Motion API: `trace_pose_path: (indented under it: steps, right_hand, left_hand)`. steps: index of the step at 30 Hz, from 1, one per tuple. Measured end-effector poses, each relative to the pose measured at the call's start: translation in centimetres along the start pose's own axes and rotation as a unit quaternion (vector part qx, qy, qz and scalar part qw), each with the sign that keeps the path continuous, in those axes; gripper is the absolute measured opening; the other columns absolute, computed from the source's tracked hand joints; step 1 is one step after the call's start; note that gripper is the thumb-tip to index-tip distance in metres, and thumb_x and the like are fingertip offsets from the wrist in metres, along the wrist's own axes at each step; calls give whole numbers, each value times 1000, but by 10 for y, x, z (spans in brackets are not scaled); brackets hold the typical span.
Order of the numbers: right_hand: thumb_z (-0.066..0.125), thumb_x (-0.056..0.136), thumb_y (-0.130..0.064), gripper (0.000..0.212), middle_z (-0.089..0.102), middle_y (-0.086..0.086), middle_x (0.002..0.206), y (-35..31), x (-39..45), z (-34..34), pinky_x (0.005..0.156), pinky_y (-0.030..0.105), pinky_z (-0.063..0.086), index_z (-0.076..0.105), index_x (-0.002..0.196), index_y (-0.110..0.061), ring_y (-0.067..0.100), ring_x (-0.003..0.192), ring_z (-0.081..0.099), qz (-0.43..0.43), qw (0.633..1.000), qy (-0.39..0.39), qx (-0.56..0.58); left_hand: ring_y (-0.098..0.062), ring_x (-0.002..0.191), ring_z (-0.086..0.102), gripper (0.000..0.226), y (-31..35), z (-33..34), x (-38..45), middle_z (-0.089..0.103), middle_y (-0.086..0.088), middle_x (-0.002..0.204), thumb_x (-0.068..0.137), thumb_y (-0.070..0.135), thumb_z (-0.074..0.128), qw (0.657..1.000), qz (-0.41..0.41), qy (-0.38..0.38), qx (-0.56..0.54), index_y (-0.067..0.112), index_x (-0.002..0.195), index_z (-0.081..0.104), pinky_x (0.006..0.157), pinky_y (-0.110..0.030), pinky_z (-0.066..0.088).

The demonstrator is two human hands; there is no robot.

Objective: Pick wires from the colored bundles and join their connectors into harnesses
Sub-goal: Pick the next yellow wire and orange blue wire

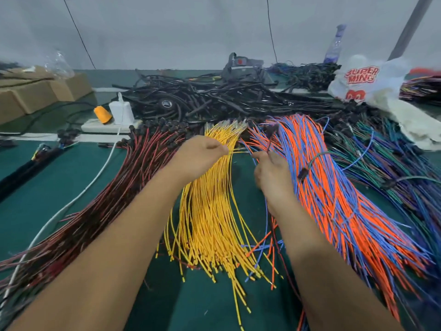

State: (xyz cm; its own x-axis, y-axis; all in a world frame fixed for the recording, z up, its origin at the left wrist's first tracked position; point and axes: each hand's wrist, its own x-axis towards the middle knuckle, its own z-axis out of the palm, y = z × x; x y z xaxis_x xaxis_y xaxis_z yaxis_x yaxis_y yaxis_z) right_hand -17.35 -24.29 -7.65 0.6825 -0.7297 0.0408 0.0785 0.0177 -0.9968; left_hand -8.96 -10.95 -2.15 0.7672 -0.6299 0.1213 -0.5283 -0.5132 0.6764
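Four wire bundles fan across the green table (59, 187). From left to right lie the red-and-black bundle (114, 192), the yellow bundle (210, 211), the orange-and-blue bundle (334, 199) and a dark green, blue and purple bundle (393, 163). My left hand (198, 156) hovers over the top of the yellow bundle and pinches a yellow wire between thumb and fingertips. Beside the orange-and-blue bundle, my right hand (272, 173) grips thin wires that rise to a small black connector (273, 129); the wires hang down below the wrist.
A heap of black cable harnesses (214, 96) fills the back of the table. A white power strip (107, 126) with a white charger and an orange plug stands at back left, cardboard boxes (35, 91) beyond it. A printed plastic bag (362, 80) and a bottle (335, 44) stand at back right.
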Motion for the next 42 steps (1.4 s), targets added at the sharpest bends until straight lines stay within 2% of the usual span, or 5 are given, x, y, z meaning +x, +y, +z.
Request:
trace_pose_path:
  steps: [8,22,27,31,42]
  right_hand:
    - [41,100,-23,24,40,-8,54,10,-9,-3,50,26,26,58,83,-25,4,43,35,-96,981,-57,-161]
    - [42,100,-29,22,43,-8,60,11,-15,7,60,30,31,59,89,-21,14,57,40,-85,986,-10,-144]
    - [45,100,-22,21,53,-11,68,6,-18,22,66,40,41,65,98,-17,17,67,48,-134,987,0,-85]
    - [45,100,-25,30,71,-9,103,11,-22,13,88,38,50,64,123,-29,14,97,64,-137,974,-29,-175]
    - [47,99,-26,45,71,-8,99,16,-25,7,69,34,50,46,130,-58,14,79,61,-182,932,-73,-304]
  left_hand:
    - [-29,118,47,33,-29,59,30,58,2,131,94,25,52,970,-11,123,209,28,126,60,96,-40,37]
    - [-22,97,58,19,-33,42,11,67,2,100,95,31,54,932,-16,356,66,21,98,69,87,-35,42]
    - [-16,61,66,13,4,56,6,68,0,70,95,20,54,940,-40,240,-239,18,87,65,56,-29,52]
    - [-16,63,65,14,13,61,6,71,-6,74,96,7,51,782,-159,138,-587,9,85,59,49,-21,53]
    - [-14,77,72,20,-10,59,14,75,-5,85,98,15,49,779,-123,52,-612,11,94,68,59,-22,56]
